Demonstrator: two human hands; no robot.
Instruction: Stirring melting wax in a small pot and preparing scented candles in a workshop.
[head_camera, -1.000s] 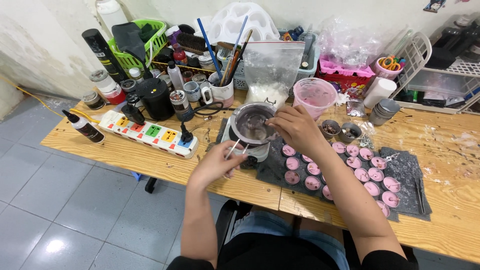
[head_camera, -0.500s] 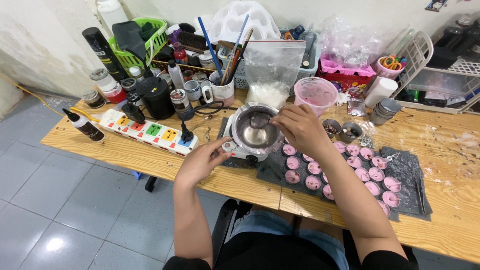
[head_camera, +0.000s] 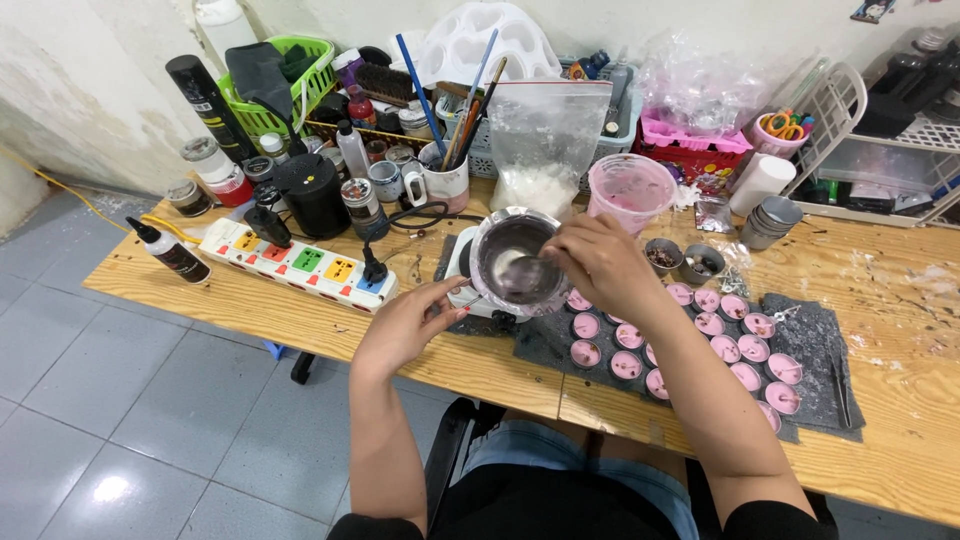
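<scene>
A round metal pot (head_camera: 497, 243) stands on a small white heater (head_camera: 462, 262) at the middle of the wooden table (head_camera: 300, 320). My right hand (head_camera: 592, 262) reaches over the pot's right rim and grips a metal spoon (head_camera: 522, 272) whose bowl lies inside the pot. My left hand (head_camera: 403, 325) comes in from the lower left, its fingertips pinching the pot's thin handle (head_camera: 468, 299) beside the heater. Several small tins of pink wax (head_camera: 710, 325) sit in rows on a dark grey mat (head_camera: 815, 335) just right of the pot.
A multicoloured power strip (head_camera: 300, 262) lies left of the heater, with a black jar (head_camera: 312, 192) and bottles behind it. A bag of white flakes (head_camera: 545, 140), a pink plastic cup (head_camera: 630, 192), a mug of brushes (head_camera: 447, 180) and a green basket (head_camera: 270, 90) crowd the back.
My left hand has slid up along the handle toward the pot. My right hand has moved from beside the pot to over its rim, spoon now inside.
</scene>
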